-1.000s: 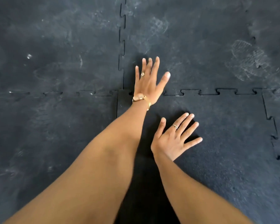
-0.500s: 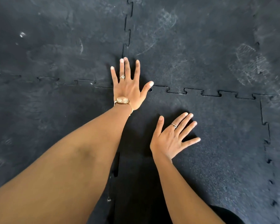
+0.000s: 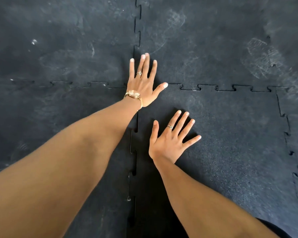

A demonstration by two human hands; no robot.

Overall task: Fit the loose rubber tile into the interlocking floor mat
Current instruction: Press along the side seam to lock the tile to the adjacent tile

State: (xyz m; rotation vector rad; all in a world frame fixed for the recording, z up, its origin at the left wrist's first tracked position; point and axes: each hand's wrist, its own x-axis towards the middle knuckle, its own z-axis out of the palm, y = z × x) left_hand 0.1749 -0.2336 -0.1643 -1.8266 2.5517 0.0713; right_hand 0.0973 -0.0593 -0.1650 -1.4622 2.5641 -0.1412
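While both palms press flat on the dark rubber, the left hand (image 3: 143, 85) lies spread, fingers apart and grasping nothing, right over the corner where four pieces of the floor mat (image 3: 58, 48) meet. Its fingertips reach onto the far pieces, its thumb points right along the toothed seam (image 3: 225, 88), and its heel sits on the near side of that corner. A gold watch (image 3: 133, 95) circles the wrist and a ring (image 3: 139, 73) sits on one finger. The right hand (image 3: 170, 140) is likewise open and flat, fingers fanned toward the upper right, holding nothing; it wears a ring (image 3: 170, 127) too. It rests on the loose tile (image 3: 230, 143), the near-right piece with a rougher, speckled face, close to that tile's left edge and nearer the person than the left hand. This tile lies in the mat's opening, under and to the right of the right hand. Its far edge shows teeth meshed with the neighbouring piece, yet dark gaps outline those teeth. Along its left edge, a vertical seam (image 3: 132, 152) between the two forearms also shows dark notches, and the right edge (image 3: 289, 143) shows small open holes at its teeth.
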